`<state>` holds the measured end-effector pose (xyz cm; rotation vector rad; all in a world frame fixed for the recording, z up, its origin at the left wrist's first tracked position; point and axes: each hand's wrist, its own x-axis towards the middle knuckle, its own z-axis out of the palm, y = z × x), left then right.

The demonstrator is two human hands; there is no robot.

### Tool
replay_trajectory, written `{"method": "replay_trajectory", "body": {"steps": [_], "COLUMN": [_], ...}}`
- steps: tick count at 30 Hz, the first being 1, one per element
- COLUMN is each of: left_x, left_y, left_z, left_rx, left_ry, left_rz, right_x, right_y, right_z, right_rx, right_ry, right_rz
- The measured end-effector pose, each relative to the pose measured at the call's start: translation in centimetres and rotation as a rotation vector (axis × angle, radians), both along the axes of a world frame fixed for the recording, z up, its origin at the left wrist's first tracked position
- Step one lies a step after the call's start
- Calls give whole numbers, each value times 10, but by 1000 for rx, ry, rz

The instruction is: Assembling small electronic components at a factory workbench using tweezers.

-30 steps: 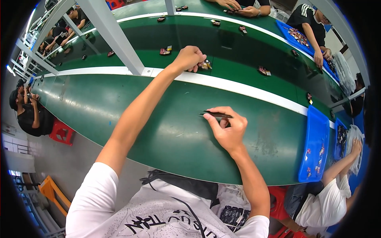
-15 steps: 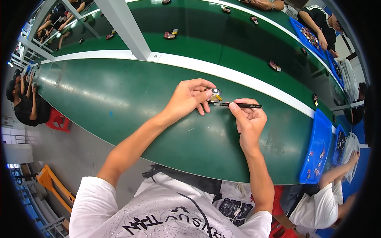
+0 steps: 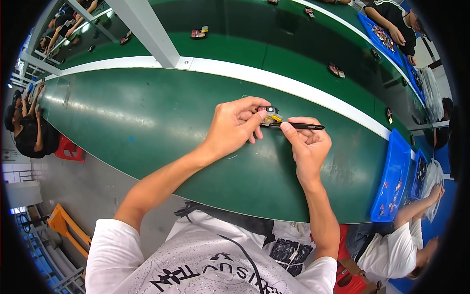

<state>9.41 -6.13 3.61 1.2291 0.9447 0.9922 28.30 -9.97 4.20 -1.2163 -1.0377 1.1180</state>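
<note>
The green tabletop (image 3: 147, 110) is stretching beneath the left hand (image 3: 236, 125) and right hand (image 3: 311, 147). The right is gripping black tweezers (image 3: 306, 127), their long axis pointing left toward a small black-and-yellow device (image 3: 274, 117) — the left is pinching it, nearer the tabletop's far edge than its near one. The left hand is covering its left end; tweezer-tip contact I'm not making out.

Black on the tweezers (image 3: 306, 126), black with yellow on the small device (image 3: 272, 116), dark green across the table (image 3: 161, 105).
</note>
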Motion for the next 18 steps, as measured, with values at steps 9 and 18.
{"method": "replay_trajectory", "body": {"steps": [9, 18], "left_x": [0, 1], "left_y": [0, -4], "left_z": [-1, -4], "left_rx": [-2, 31], "left_ry": [37, 12], "left_rz": [13, 7], "right_x": [-3, -1], "right_y": [0, 1], "right_z": [-2, -2], "right_rx": [49, 25], "right_ry": [-44, -64], "right_rz": [-57, -9]}}
